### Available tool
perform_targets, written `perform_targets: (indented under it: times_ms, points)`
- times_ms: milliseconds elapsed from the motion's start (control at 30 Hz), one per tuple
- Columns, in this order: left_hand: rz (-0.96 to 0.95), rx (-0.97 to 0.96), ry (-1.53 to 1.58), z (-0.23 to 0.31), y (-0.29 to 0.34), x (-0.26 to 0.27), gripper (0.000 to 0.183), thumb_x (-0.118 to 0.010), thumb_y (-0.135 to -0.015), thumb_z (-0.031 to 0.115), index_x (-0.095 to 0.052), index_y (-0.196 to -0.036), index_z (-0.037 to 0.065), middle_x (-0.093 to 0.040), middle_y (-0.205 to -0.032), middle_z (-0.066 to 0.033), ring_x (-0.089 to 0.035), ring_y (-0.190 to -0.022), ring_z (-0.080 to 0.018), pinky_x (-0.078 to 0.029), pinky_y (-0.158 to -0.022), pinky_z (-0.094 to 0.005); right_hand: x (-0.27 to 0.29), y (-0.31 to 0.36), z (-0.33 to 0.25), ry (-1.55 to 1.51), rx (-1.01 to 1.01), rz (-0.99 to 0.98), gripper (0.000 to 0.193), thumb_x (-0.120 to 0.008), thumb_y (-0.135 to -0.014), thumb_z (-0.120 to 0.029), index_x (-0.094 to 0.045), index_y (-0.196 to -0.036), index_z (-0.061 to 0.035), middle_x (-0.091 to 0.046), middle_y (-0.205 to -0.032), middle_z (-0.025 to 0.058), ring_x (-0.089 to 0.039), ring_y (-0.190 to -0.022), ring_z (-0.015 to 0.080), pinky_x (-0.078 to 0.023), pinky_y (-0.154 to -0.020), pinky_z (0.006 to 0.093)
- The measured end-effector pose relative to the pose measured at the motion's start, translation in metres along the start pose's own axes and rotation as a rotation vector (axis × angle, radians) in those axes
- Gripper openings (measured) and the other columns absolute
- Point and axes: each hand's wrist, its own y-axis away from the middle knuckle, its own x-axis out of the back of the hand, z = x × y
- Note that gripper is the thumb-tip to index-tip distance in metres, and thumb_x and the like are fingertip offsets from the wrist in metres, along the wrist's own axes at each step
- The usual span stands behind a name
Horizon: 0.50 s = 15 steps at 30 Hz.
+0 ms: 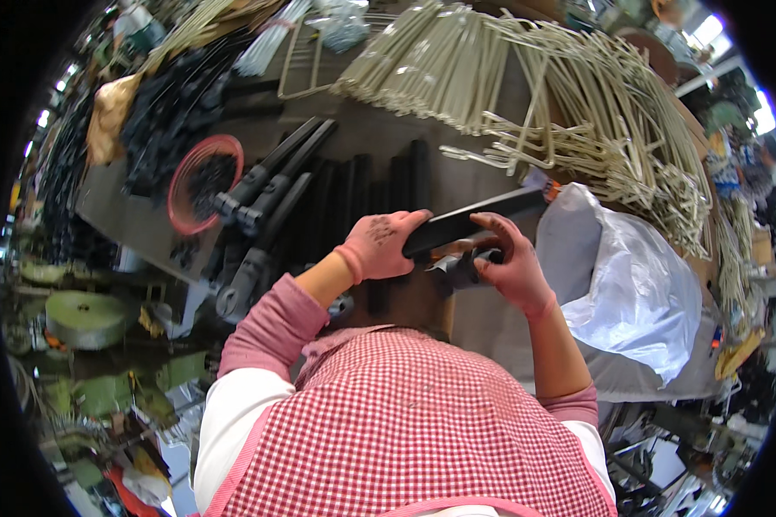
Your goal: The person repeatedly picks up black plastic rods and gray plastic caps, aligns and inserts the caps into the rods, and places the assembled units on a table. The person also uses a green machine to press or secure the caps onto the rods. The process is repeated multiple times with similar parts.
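Observation:
My left hand (381,246), in a pink glove, is closed around the near end of a long black tube (459,224). The tube slants away to the right, and its far end lies by the white sack. Just below it, my right hand (517,269), also gloved in pink, pinches a small black fitting (462,272) between thumb and fingers. The fitting's exact shape is blurred and partly covered by those fingers. Several black tubes (347,194) lie side by side on the table beyond my left hand.
A red-rimmed round basket (174,191) of small black parts stands at the left, beside assembled black tubes with joints (254,211). Bundles of pale bent rods (457,73) fill the back and right. A white plastic sack (638,289) bulges at the right.

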Motion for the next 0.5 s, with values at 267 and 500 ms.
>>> perform_targets:
  times_ms: [267, 500]
  points:
    - [-0.246, -0.19, -0.476, -0.031, 0.019, 0.046, 0.053, -0.071, -0.073, 0.018, -0.06, -0.125, 0.015, -0.072, -0.107, -0.009, -0.072, -0.098, -0.0291, -0.057, -0.079, -0.0392, -0.064, -0.025, 0.044, 0.468, -0.038, -0.201, 0.077, -0.072, -0.074, -0.002, -0.048, -0.146, -0.0096, -0.053, -0.131, 0.0173, -0.062, -0.109, 0.0311, -0.054, -0.093, 0.0375]
    - [0.524, -0.282, -0.363, -0.053, 0.03, -0.027, 0.049, -0.076, -0.073, 0.018, -0.062, -0.12, 0.012, -0.066, -0.108, -0.0093, -0.067, -0.101, -0.0294, -0.055, -0.086, -0.0404, -0.085, -0.055, 0.103, 0.744, -0.136, 0.235, 0.021, -0.073, -0.081, -0.021, -0.076, -0.1, -0.012, -0.069, -0.11, 0.0128, -0.065, -0.107, 0.0365, -0.052, -0.096, 0.0438]
